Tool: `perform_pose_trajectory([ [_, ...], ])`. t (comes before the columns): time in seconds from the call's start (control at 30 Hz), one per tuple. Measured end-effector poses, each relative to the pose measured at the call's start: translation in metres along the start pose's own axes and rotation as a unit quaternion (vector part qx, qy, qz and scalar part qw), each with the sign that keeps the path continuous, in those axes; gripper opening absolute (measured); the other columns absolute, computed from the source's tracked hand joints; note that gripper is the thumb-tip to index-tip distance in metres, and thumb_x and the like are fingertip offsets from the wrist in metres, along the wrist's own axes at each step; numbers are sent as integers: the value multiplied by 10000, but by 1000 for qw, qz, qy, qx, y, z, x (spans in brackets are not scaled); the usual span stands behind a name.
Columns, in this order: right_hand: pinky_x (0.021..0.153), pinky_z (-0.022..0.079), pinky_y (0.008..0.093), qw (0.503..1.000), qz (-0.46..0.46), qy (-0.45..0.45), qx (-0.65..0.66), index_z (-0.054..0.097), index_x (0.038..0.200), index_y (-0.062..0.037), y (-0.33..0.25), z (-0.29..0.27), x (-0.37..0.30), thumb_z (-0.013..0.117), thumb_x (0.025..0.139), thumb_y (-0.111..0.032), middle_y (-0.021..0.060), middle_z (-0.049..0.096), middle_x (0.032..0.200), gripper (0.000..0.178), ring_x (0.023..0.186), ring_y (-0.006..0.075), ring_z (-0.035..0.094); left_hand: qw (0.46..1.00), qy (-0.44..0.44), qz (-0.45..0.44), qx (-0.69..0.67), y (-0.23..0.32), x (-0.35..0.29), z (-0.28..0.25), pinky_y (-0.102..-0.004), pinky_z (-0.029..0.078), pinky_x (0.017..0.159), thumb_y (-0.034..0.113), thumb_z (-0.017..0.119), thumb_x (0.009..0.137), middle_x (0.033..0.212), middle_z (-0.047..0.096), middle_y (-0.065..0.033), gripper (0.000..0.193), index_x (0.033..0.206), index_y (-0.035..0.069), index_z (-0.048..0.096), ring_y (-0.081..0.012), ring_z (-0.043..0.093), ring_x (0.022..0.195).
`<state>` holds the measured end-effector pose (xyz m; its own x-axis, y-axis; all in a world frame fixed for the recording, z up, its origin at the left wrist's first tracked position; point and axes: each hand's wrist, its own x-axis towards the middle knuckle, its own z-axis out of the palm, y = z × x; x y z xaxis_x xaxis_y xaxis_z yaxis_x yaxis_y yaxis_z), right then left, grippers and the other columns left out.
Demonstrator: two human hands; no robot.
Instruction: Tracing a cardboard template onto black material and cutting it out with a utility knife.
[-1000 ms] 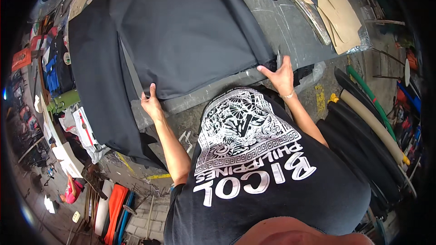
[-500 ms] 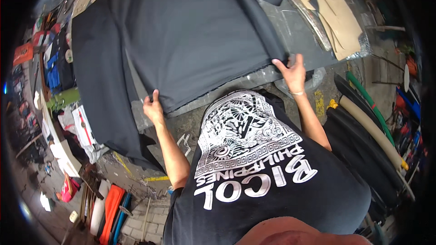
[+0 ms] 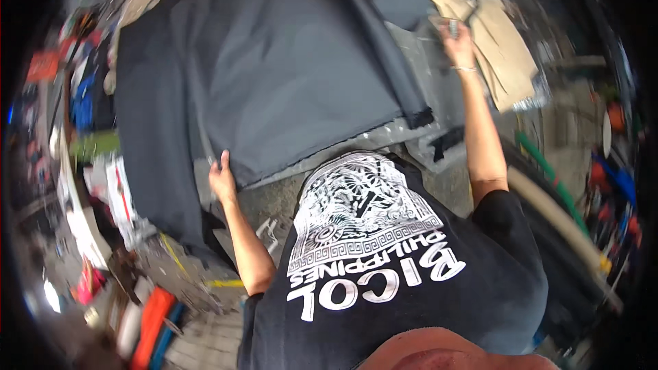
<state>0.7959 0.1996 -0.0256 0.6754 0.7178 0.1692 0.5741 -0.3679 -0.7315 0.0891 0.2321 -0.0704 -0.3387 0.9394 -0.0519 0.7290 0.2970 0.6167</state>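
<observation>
A wide sheet of black, leather-like material point(image 3: 295, 75) lies over the work surface, its frayed near edge facing me. My left hand point(image 3: 222, 177) is closed at the near left corner of this sheet, thumb up along the edge. Farther away on the right, my right hand point(image 3: 457, 44) reaches past the sheet's rolled right side to the tan pattern pieces point(image 3: 504, 62). Its fingers are curled, and a small ribbed grey thing shows at them, too blurred to name. A second black length point(image 3: 154, 123) hangs down over the left side.
A grey work surface point(image 3: 439, 85) with clear plastic shows under the sheet. Rolls of material, one tan point(image 3: 558, 212) and one green point(image 3: 552, 175), lean at the right. Orange point(image 3: 152, 329) and blue rolls stand at the lower left. Cloths and clutter lie along the left.
My right hand has let go of the sheet's near right corner and moved away from me, toward the tan pieces. That corner lies loose. My left hand stays near the left corner.
</observation>
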Motion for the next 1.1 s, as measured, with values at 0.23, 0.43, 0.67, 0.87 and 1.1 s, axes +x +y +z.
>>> perform_pose_trajectory([
  [0.23,1035,450,486,918,-134,119,-353,620,1248,-69,-31,-68,-41,762,784,-176,160,554,1376,498,1237,414,535,992,-124,2,-6,36,52,-29,-414,492,957,606,672,881,1104,701,-279,700,1127,-49,699,-411,666,1084],
  [0.43,995,485,483,893,-88,44,-438,611,1266,-79,9,-132,-11,691,869,-212,183,620,1294,427,1167,416,586,988,-121,92,-34,33,68,20,-459,493,852,593,665,891,972,700,-278,648,1018,-41,687,-404,673,919],
  [0.67,869,520,546,926,0,127,-356,609,1257,-129,-49,-115,47,633,887,-322,271,690,1074,419,1015,474,657,988,-117,59,-85,14,77,9,-385,461,736,503,705,914,766,646,-161,578,863,-70,650,-225,525,722],
  [0.87,847,537,498,944,-11,257,-209,660,1174,-147,-85,-128,17,630,928,-383,232,709,1042,342,1009,439,666,990,-107,24,-87,4,88,21,-357,451,976,549,727,882,1134,668,-256,788,1208,-157,599,-284,616,1073],
  [1.1,879,553,433,933,-315,18,-174,630,1103,-85,-149,-46,-95,650,716,48,138,656,1121,410,1036,373,649,991,-69,80,-86,-14,95,19,-358,465,743,507,721,902,729,651,-108,594,877,-84,673,-191,519,696],
])
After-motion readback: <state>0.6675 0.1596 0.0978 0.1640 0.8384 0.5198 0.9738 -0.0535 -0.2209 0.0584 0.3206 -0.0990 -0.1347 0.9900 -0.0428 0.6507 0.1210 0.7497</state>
